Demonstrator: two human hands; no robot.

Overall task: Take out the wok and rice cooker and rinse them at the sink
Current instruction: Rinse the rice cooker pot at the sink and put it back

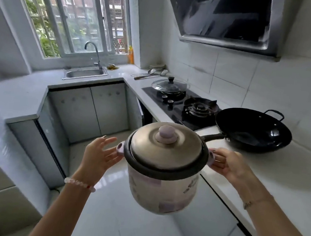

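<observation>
1. One rice cooker (pixel 163 177) is held in the air above the glossy tiled floor (pixel 119 220), in front of the counter (pixel 279 180). The body is round and pale with faded lilac patches, and a black rim is seen under one domed metal lid (pixel 166 152) with a lilac knob.
2. Two small lilac side handles are counted. The right handle is gripped by the right hand (pixel 228 165), fingers curled round it.
3. The left hand (pixel 98 154) is held at the left handle, fingers straight and spread; contact cannot be confirmed. One pale bead bracelet (pixel 79 184) is worn on that wrist.
4. One wok (pixel 252 129), black, glossy and round, is set on the counter just behind the cooker. One long handle and one loop handle are noted.
5. One black stove (pixel 173 108) with two burners is seen beside the wok; one glass lid (pixel 170 84) covers the far burner.
6. One steel sink (pixel 84 73) with one curved tap (pixel 93 52) lies well apart, under the window.
</observation>
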